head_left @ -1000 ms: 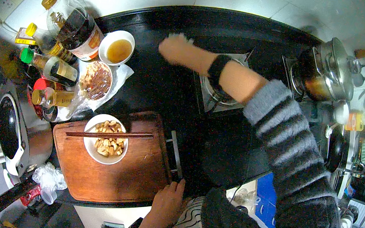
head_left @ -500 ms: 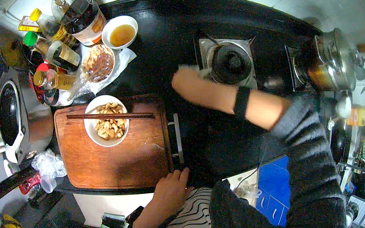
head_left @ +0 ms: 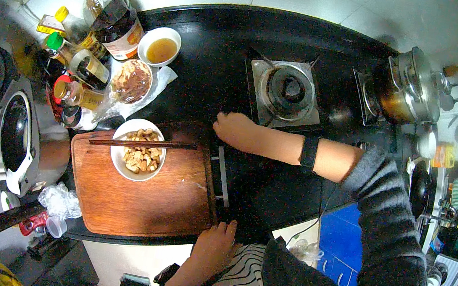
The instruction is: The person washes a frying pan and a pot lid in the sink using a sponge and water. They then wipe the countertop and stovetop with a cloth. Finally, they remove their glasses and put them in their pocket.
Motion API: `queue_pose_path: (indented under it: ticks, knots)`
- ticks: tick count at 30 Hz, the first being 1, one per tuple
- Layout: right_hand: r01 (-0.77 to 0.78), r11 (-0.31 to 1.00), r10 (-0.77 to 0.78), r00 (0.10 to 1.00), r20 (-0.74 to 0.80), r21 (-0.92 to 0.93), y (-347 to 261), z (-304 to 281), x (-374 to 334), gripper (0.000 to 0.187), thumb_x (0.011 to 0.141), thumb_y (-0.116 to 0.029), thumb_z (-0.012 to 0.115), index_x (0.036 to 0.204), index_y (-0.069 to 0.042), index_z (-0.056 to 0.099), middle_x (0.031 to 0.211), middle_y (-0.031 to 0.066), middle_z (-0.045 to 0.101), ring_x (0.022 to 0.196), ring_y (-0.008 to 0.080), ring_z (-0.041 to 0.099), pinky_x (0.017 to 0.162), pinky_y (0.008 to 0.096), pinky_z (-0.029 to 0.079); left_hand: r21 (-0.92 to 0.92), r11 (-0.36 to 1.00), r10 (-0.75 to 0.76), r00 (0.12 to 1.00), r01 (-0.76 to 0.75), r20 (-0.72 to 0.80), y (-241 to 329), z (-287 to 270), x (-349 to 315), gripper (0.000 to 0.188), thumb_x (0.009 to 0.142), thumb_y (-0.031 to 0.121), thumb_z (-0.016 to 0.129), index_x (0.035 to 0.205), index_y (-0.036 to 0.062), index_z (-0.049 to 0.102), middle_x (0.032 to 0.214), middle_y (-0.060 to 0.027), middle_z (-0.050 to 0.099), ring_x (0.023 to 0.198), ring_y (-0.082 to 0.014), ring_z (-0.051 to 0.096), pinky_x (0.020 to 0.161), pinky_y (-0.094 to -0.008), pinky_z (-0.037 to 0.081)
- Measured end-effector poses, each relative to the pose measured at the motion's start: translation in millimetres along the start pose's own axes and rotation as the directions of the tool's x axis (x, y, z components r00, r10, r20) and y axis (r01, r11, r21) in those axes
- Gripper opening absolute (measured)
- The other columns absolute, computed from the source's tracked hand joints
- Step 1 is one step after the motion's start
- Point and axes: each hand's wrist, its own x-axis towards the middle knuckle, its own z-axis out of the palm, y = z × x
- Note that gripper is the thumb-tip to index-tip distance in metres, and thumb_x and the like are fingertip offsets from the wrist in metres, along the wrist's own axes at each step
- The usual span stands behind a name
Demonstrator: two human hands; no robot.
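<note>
My right hand [head_left: 234, 131] is over the black counter by the far right corner of the wooden cutting board [head_left: 147, 208]. Its fingers are curled downward, and whatever they may hold is hidden. My left hand [head_left: 213, 244] rests at the board's near right corner by the counter edge, fingers stretched out and holding nothing visible. On the board stands a white bowl [head_left: 113, 153] of chopped light-brown pieces [head_left: 142, 159]. A pair of dark chopsticks [head_left: 180, 147] lies across this bowl. Just right of the board is a grey metal handle [head_left: 222, 176].
A gas burner [head_left: 289, 90] sits beyond my right hand, and a steel pot [head_left: 411, 91] stands farther right. Several sauce bottles [head_left: 118, 27], a bowl of brown liquid [head_left: 160, 48] and a plastic-covered bowl [head_left: 131, 81] crowd the far left. A rice cooker [head_left: 52, 145] is left of the board.
My right hand has come back from beside the burner toward the board's far right corner. My left hand stays by the board. The whole view has shifted slightly.
</note>
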Motion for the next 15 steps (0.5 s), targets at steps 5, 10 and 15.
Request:
queue_pose_path:
  ticks: [5, 10, 15]
  knots:
    - [0.183, 0.983, -0.183, 0.982, -0.044, -0.013, 26, -7, 33, 0.019, 0.077, -0.009, 0.055, 0.095, -0.003, 0.053, 0.082, 0.0180, 0.060, 0.068, 0.0305, 0.063, 0.055, 0.0395, 0.051, -0.026, 1.000, -0.001, 1.000, 0.001, -0.028, -7, 3, -4, 0.054, 0.081, 0.028, 0.058, 0.122, -0.0032, 0.042, 0.096, -0.0175, 0.055, 0.085, -0.0315, 0.058, 0.069, -0.0401, 0.049]
    - [-0.222, 0.967, 0.169, 0.925, -0.341, -0.123, 120, -38, 105, 0.013, 0.072, -0.008, 0.059, 0.080, 0.001, 0.064, 0.086, 0.0179, 0.057, 0.076, 0.0304, 0.062, 0.060, 0.0374, 0.053, -0.057, 0.997, -0.053, 0.996, 0.049, -0.075, -15, 3, -8, 0.055, 0.080, 0.027, 0.059, 0.123, -0.0027, 0.042, 0.096, -0.0172, 0.055, 0.085, -0.0320, 0.058, 0.071, -0.0407, 0.049]
    - [-0.329, 0.929, 0.259, 0.905, -0.338, -0.168, 132, -39, 124, 0.011, 0.071, -0.010, 0.060, 0.076, -0.003, 0.067, 0.082, 0.0150, 0.062, 0.078, 0.0277, 0.063, 0.064, 0.0353, 0.053, -0.181, 0.978, -0.121, 0.988, 0.104, -0.091, -20, -3, -12, 0.048, 0.078, 0.024, 0.062, 0.115, -0.0014, 0.045, 0.098, -0.0226, 0.055, 0.089, -0.0391, 0.056, 0.074, -0.0456, 0.048]
